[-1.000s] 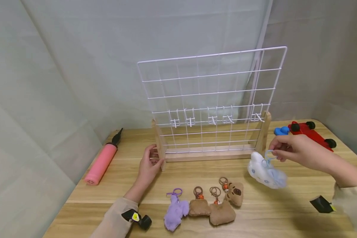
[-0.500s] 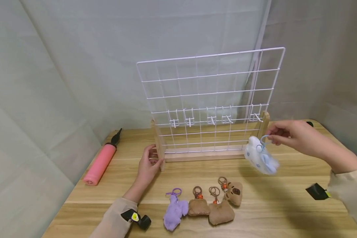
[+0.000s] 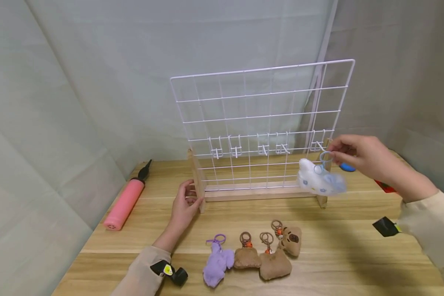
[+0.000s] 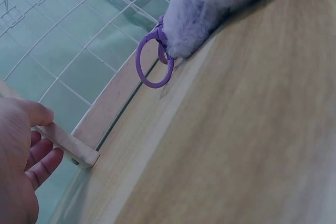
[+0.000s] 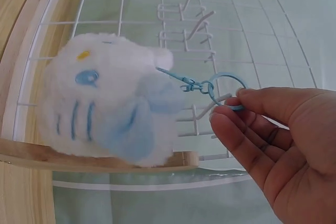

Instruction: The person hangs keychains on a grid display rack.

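"Anything new at the left?"
"No. The left grip [image 3: 183, 209] holds the wooden end piece [image 3: 197, 176] of the rack [image 3: 251, 193], as it did a second ago."
"And the middle?"
"The purple plush [image 3: 215, 267] and three brown plushes [image 3: 276, 265] lie unmoved on the table [image 3: 340, 267]."
"So the change is at the right?"
"Yes. The right grip [image 3: 364, 158], pinching the blue ring [image 5: 227, 74], has risen, lifting the white plush [image 3: 312, 181] before the rack's right end."
"Meaning?"
"The ring is now right by the rightmost hook [image 3: 320, 146]; I'd judge them nearly lined up. Whether the hook passes through, I can't tell."
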Demonstrator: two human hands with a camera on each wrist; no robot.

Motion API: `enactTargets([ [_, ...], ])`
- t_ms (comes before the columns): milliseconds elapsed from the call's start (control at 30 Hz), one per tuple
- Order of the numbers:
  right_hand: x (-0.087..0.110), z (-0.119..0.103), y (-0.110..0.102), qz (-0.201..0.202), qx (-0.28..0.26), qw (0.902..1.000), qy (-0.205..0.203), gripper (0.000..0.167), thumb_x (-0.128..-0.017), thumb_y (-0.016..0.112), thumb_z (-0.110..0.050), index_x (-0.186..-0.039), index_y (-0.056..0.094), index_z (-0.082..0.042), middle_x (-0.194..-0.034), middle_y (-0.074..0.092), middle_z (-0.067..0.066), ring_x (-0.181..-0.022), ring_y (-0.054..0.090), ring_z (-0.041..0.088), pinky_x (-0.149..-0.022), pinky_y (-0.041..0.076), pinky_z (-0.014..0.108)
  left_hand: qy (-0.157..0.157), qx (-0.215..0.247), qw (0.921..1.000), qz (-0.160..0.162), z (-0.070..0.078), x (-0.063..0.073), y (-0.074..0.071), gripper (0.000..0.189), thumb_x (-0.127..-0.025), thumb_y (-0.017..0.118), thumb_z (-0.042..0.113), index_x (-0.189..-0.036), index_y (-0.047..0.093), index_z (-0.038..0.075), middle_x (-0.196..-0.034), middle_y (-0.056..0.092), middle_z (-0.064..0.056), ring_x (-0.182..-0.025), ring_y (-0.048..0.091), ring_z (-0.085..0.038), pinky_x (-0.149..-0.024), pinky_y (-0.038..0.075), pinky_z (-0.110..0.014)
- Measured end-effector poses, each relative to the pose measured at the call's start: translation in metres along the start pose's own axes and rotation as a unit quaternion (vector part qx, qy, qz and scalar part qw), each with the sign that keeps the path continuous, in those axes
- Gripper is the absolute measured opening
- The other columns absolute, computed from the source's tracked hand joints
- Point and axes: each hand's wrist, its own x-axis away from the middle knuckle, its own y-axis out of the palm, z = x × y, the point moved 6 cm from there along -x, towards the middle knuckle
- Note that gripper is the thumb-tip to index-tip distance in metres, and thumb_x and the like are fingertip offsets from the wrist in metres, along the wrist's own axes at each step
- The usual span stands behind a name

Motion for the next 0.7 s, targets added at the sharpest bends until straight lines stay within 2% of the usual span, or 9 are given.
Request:
enactTargets([
  [200,-0.007,0.003,0.0,0.0,0.006,1.0,0.008,0.012,-0.088,0.065,-0.002,-0.1,0.067,-0.004,-0.088,0.069,0.005,-0.071,0.059,-0.006,-0.065,0.046,0.004,-0.011,-0.002,0.9999,0.0,0.0,0.001,-0.001,0.059,-0.083,0.067,-0.007,-0.134,0.039,0.001,-0.117,0.056,-0.022,-0.099,0.056,-0.028,-0.074,0.05,-0.015],
  [433,-0.013,0.006,0.004,-0.005,0.005,0.9998,0.016,0.013,-0.087,0.066,-0.001,-0.1,0.067,-0.003,-0.087,0.069,0.006,-0.07,0.061,0.0,-0.066,0.056,0.019,-0.008,-0.008,0.9999,0.003,-0.001,0.001,-0.001,0.058,-0.082,0.067,-0.008,-0.133,0.04,0.001,-0.116,0.057,-0.023,-0.098,0.057,-0.028,-0.073,0.051,-0.016],
  [600,-0.015,0.007,0.009,-0.009,0.003,0.9998,0.018,0.011,-0.088,0.064,0.0,-0.098,0.066,-0.002,-0.085,0.069,0.006,-0.068,0.061,0.001,-0.062,0.05,0.011,0.008,-0.007,0.9999,0.01,0.0,0.0,0.0,0.058,-0.081,0.067,-0.009,-0.132,0.041,-0.001,-0.114,0.058,-0.025,-0.095,0.058,-0.025,-0.072,0.052,-0.017],
  [700,-0.016,0.007,0.011,-0.012,0.002,0.9998,0.016,0.01,-0.089,0.063,0.001,-0.099,0.065,-0.002,-0.085,0.07,0.007,-0.067,0.062,0.003,-0.061,0.05,0.011,0.012,-0.007,0.9998,0.013,0.0,0.0,-0.001,0.057,-0.081,0.068,-0.009,-0.132,0.041,-0.001,-0.114,0.058,-0.025,-0.094,0.058,-0.023,-0.072,0.052,-0.017],
])
